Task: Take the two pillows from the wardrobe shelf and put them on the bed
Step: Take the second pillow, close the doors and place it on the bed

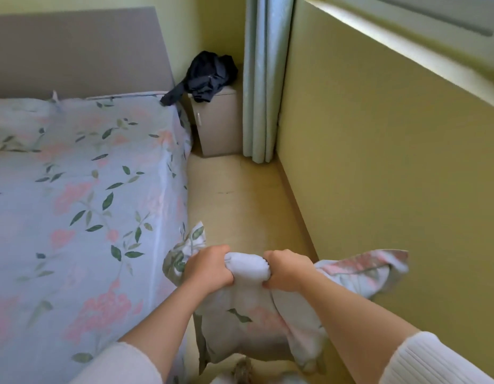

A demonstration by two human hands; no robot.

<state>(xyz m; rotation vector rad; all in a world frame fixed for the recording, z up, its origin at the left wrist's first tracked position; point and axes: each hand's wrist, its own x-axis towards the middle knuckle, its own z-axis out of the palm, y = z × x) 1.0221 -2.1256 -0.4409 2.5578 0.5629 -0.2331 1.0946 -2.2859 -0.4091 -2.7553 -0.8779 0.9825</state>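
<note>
A floral pillow (257, 322) hangs in front of me over the floor strip beside the bed, bunched at its top edge. My left hand (208, 268) and my right hand (288, 271) both grip that bunched edge, side by side. The bed (82, 195), covered in a pale blue sheet with pink flowers and green leaves, lies to the left of the pillow. Another floral pillow (17, 124) rests at the head of the bed on the far left, against the grey headboard (74, 54). No wardrobe is in view.
A beige nightstand (221, 123) stands in the corner past the bed, with dark clothing (210, 74) heaped on it and trailing onto the mattress corner. A pale curtain (264, 79) hangs beside it. The yellow wall (379, 162) runs along my right, leaving a narrow floor strip (234, 195).
</note>
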